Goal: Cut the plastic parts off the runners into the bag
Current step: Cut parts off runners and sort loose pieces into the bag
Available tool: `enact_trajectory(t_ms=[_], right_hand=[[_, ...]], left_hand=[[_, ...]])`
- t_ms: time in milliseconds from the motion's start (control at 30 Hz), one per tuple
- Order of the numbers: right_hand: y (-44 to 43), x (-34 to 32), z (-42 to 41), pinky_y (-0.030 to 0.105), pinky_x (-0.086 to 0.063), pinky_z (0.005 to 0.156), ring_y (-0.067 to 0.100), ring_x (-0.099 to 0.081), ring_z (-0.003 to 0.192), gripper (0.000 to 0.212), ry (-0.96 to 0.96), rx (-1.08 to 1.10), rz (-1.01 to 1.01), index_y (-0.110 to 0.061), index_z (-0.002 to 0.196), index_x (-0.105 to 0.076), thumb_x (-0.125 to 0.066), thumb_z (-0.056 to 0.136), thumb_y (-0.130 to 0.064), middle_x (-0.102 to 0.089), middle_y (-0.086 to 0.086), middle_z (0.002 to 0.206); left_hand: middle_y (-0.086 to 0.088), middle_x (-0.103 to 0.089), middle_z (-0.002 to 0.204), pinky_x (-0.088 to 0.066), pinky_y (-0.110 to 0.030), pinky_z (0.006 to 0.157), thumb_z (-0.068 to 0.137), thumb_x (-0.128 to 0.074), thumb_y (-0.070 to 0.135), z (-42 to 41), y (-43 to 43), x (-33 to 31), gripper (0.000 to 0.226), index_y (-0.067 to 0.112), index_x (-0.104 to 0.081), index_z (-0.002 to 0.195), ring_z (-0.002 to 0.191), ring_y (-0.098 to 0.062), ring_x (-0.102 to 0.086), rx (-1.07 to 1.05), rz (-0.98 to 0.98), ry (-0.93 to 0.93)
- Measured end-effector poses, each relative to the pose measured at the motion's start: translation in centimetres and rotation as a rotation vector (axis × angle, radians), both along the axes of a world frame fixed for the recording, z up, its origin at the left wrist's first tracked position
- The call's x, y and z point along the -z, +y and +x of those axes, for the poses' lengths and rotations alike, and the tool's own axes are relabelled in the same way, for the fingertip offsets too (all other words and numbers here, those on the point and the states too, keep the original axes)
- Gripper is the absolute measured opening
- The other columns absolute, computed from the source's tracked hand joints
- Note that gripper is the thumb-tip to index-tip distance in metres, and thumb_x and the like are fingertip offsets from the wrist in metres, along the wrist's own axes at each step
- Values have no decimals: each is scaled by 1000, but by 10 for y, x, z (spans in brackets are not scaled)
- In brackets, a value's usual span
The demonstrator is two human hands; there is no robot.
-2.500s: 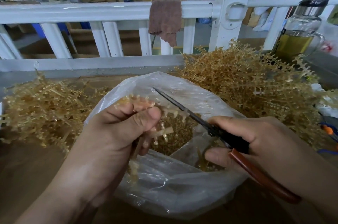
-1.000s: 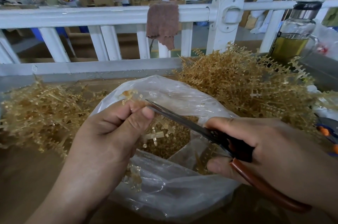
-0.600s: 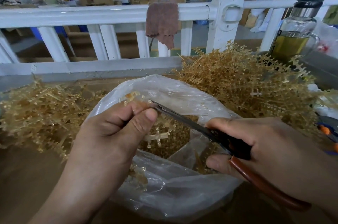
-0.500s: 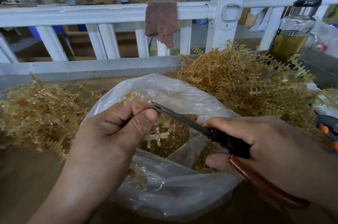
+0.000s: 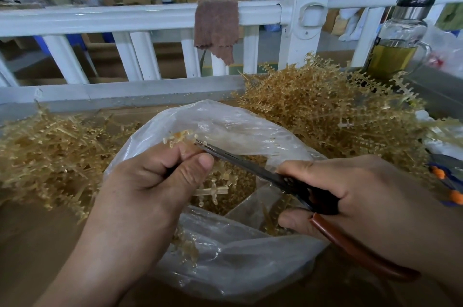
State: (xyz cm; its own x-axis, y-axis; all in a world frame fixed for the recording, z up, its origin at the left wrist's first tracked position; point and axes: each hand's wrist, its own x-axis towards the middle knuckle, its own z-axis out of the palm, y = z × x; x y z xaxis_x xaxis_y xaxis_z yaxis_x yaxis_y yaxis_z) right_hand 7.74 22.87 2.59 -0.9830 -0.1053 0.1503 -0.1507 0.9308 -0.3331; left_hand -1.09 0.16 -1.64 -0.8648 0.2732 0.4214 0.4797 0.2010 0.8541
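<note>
Scissor tips close in on the held runner

The dark-bladed scissors with brown handles [image 5: 240, 164] in the right hand [image 5: 363, 194] have swung down from mid-frame to the left hand [image 5: 150, 181] fingertips. The translucent amber plastic runner [image 5: 179, 136] has lost the upper branch right of that grip.

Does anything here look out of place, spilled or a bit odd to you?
Nothing looks spilled or broken. The one stray thing is a brown cloth draped over the white railing. Also, the scissors tip sits right beside the left hand gripping the runner.
</note>
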Motion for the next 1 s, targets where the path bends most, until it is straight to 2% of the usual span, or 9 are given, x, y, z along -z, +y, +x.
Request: enact_trajectory(t_ms=[100, 300, 433, 633, 767, 867, 933, 1000], right_hand=[[-1, 0, 1, 24, -49, 53, 0, -63, 68, 59, -9, -1, 3, -44, 116, -53, -39, 73, -83, -68, -16, 79], [0, 2, 0, 25, -51, 61, 3, -65, 69, 60, 23, -21, -3, -46, 121, -49, -39, 74, -83, -70, -13, 82], [0, 1, 0, 24, -50, 54, 1, -64, 68, 60, 6, -23, -15, -45, 120, -51, -41, 74, -81, -69, -14, 80], [1, 3, 0, 26, -50, 53, 1, -62, 65, 59, 10, -42, -24, -43, 122, -53, -44, 76, -79, -66, -14, 73], [0, 7, 0, 28, -55, 62, 3, -66, 77, 67, 15, -27, -22, -45, 130, -40, -38, 75, -83, -71, -15, 85], [0, 8, -2, 30, -56, 60, 4, -67, 76, 65, 26, -41, -19, -41, 125, -43, -35, 77, -83, -72, -12, 85], [1, 9, -3, 31, -56, 60, 5, -67, 76, 66, 28, -38, -37, -40, 124, -44, -34, 76, -85, -72, -10, 86], [0, 9, -4, 31, -56, 62, 5, -67, 77, 66, 3, -44, -59, -41, 124, -44, -37, 75, -84, -72, -9, 88]], left_hand=[[12, -44, 51, -32, -7, 44, 79, -64, 62, -1, 0, 1, 43, 20, -68, 78, 46, 1, -38, 15, 30, 1], [11, -45, 54, -35, -10, 47, 78, -66, 61, -2, -1, 2, 43, 18, -69, 80, 51, -6, -43, 30, 53, -21], [11, -45, 52, -34, -7, 46, 80, -65, 58, -2, 0, 1, 39, 19, -67, 74, 49, -3, -41, 47, 49, -23], [13, -46, 51, -35, -9, 45, 83, -64, 59, -3, 0, 3, 36, 25, -67, 71, 48, -5, -42, 35, 57, -30], [9, -47, 51, -33, -12, 40, 81, -62, 70, -2, -1, 4, 45, 26, -73, 83, 45, -7, -41, -10, 73, -75], [13, -55, 50, -35, -10, 39, 80, -56, 77, 0, 1, 3, 45, 40, -78, 93, 41, -2, -45, -58, 76, -98], [10, -57, 51, -39, -17, 41, 78, -55, 81, 1, 3, 2, 49, 41, -79, 93, 44, -5, -48, -51, 100, -136], [7, -60, 54, -43, -16, 42, 80, -56, 79, 3, 3, 1, 46, 42, -78, 94, 46, -5, -53, -47, 93, -163]])
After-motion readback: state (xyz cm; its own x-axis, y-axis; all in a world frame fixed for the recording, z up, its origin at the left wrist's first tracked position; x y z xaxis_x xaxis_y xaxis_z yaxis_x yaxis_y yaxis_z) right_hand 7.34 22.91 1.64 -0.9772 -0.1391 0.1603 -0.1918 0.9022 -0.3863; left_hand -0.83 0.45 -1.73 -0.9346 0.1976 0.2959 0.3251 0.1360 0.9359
